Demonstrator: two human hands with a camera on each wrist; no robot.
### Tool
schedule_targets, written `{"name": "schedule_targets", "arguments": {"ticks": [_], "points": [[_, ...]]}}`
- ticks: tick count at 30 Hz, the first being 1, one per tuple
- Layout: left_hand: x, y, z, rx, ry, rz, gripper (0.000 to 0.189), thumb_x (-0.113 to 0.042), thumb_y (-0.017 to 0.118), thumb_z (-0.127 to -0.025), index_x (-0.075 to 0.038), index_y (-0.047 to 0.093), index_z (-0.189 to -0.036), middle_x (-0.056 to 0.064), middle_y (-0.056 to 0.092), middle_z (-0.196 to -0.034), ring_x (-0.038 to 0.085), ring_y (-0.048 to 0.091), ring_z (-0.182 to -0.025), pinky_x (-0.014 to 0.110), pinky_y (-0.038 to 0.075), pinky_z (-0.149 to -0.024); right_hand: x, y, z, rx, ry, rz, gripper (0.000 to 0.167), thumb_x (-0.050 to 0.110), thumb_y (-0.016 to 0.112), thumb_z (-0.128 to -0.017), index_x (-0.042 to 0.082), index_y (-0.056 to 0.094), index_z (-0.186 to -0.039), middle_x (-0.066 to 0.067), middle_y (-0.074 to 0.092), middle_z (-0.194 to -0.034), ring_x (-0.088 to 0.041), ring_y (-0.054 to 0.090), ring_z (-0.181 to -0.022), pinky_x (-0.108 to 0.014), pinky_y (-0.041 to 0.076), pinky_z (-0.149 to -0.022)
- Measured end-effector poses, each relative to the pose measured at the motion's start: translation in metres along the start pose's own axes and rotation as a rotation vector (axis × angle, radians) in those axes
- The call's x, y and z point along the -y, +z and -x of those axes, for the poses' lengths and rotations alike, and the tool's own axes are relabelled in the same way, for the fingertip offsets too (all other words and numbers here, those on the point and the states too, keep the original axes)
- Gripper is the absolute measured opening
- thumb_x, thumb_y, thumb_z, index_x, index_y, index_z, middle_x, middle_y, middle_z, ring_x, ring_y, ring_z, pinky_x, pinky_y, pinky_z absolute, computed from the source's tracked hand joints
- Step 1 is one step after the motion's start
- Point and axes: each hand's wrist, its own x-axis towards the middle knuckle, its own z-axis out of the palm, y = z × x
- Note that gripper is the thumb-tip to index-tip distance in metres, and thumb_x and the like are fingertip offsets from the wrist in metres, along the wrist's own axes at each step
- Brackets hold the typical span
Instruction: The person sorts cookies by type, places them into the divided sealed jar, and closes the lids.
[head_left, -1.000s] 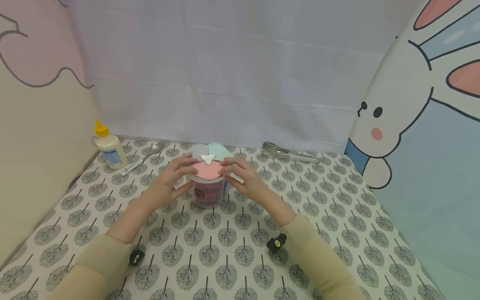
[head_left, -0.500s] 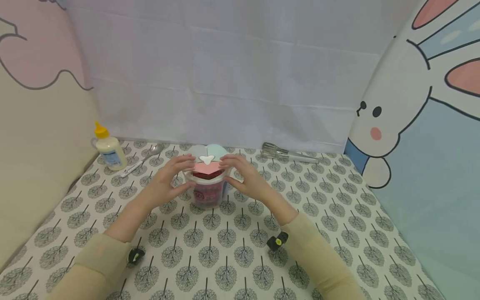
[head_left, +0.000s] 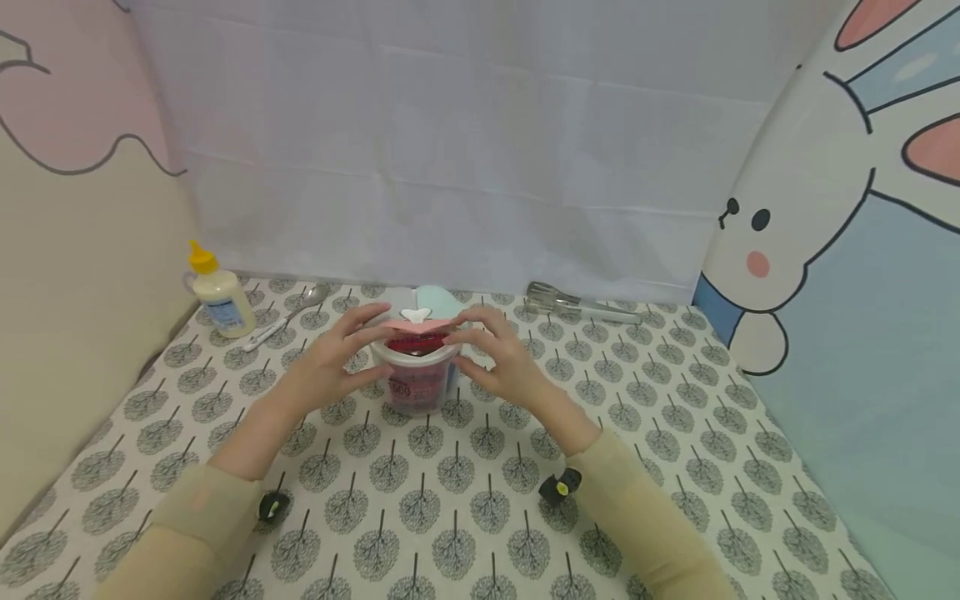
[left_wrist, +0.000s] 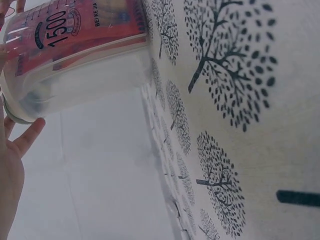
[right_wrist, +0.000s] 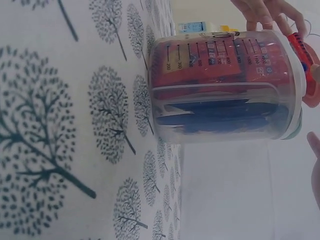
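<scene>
A clear plastic food container [head_left: 416, 386] stands upright on the table, with red packets in front and blue ones in another section. Its lid has grey, mint [head_left: 437, 300] and pink parts. The pink flap [head_left: 420, 326] is tilted up at its front edge, and a red packet [head_left: 415, 342] shows below it. My left hand [head_left: 337, 358] is at the left of the rim, fingers spread at the flap and thumb lower down. Mirroring it on the right, my right hand [head_left: 502, 357] has its fingers at the flap. The exact fingertip contact is too small to tell.
A glue-like bottle [head_left: 221, 300] with a yellow cap stands at the back left, beside a spoon [head_left: 288, 317] with a white handle. Metal tongs [head_left: 581, 304] lie at the back right. Cloth walls enclose the patterned table [head_left: 450, 533] behind and at both sides.
The pink flap has swung up from lying flat, uncovering the red packet. The upper fingers of both hands have stayed at its sides while the container has kept its place.
</scene>
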Motion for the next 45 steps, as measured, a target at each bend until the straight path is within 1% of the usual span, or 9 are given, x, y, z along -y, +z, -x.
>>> {"name": "schedule_targets", "arguments": {"ticks": [4,7,13,20,26,31,34,41,45], "points": [[0.002,-0.001,-0.002,0.028,-0.09,0.005,0.071,-0.025,0.079,-0.074,-0.009,0.045,-0.135,0.015,0.045,-0.138,0.031,0.049,-0.122,0.046,0.046,-0.099,0.001,-0.001,-0.006,0.031,0.024,0.0,0.038,0.005,0.075,-0.075,0.008,0.061,-0.111,-0.014,0.056,-0.114,-0.027,0.05,-0.111,-0.036,0.043,-0.1],[0.003,-0.001,-0.003,0.037,-0.124,0.024,0.082,-0.016,0.083,-0.066,-0.007,0.042,-0.137,0.012,0.048,-0.136,0.029,0.048,-0.122,0.043,0.043,-0.103,0.002,0.0,-0.012,0.092,0.02,0.007,0.043,0.011,0.075,-0.076,0.007,0.061,-0.116,-0.013,0.059,-0.117,-0.024,0.052,-0.113,-0.033,0.042,-0.102],[0.003,-0.001,-0.002,0.04,-0.154,0.057,0.088,-0.011,0.085,-0.063,-0.003,0.04,-0.138,0.012,0.051,-0.13,0.025,0.053,-0.111,0.028,0.048,-0.093,0.002,0.002,-0.021,0.215,0.007,0.056,0.041,0.024,0.072,-0.08,0.009,0.064,-0.117,-0.007,0.064,-0.119,-0.02,0.054,-0.115,-0.035,0.036,-0.107],[0.003,0.001,-0.002,0.052,-0.18,0.05,0.089,-0.011,0.085,-0.064,-0.004,0.038,-0.139,0.012,0.052,-0.129,0.023,0.054,-0.108,0.025,0.049,-0.09,-0.001,0.002,-0.02,0.376,0.019,0.148,0.04,0.045,0.053,-0.092,0.018,0.064,-0.119,0.003,0.064,-0.122,-0.021,0.049,-0.12,-0.037,0.031,-0.108],[0.001,0.001,-0.003,0.047,-0.173,0.048,0.088,-0.01,0.085,-0.064,-0.004,0.039,-0.139,0.012,0.052,-0.128,0.023,0.054,-0.108,0.025,0.05,-0.09,0.0,0.002,-0.023,0.462,0.074,0.204,0.066,0.065,0.024,-0.093,0.019,0.067,-0.112,0.006,0.066,-0.116,-0.019,0.047,-0.12,-0.041,0.029,-0.107],[0.001,0.0,-0.002,0.05,-0.186,0.061,0.088,-0.01,0.085,-0.064,-0.005,0.039,-0.139,0.01,0.051,-0.129,0.022,0.053,-0.109,0.024,0.049,-0.091,0.004,0.002,-0.028,0.536,0.131,0.208,0.074,0.07,0.016,-0.091,0.02,0.067,-0.11,0.007,0.067,-0.115,-0.019,0.043,-0.124,-0.043,0.023,-0.109],[0.001,0.0,-0.002,0.051,-0.185,0.05,0.089,-0.011,0.085,-0.064,-0.005,0.038,-0.139,0.011,0.051,-0.128,0.023,0.053,-0.109,0.025,0.049,-0.09,0.004,0.001,-0.026,0.522,0.164,0.157,0.071,0.068,0.018,-0.092,0.02,0.066,-0.114,0.007,0.066,-0.117,-0.018,0.043,-0.124,-0.043,0.022,-0.11],[0.001,0.0,-0.001,0.052,-0.19,0.025,0.09,-0.013,0.085,-0.064,-0.005,0.037,-0.14,0.012,0.052,-0.128,0.024,0.053,-0.11,0.027,0.05,-0.089,0.0,-0.01,-0.016,0.354,0.146,0.007,0.057,0.056,0.034,-0.096,0.014,0.066,-0.116,0.002,0.065,-0.119,-0.022,0.048,-0.121,-0.039,0.032,-0.109],[0.001,0.0,-0.001,0.05,-0.188,0.017,0.09,-0.013,0.085,-0.064,-0.005,0.037,-0.14,0.012,0.051,-0.128,0.024,0.054,-0.11,0.029,0.051,-0.089,-0.001,-0.016,-0.012,0.34,0.153,-0.014,0.054,0.055,0.04,-0.095,0.012,0.065,-0.117,0.0,0.064,-0.121,-0.023,0.047,-0.122,-0.04,0.035,-0.108]]}}
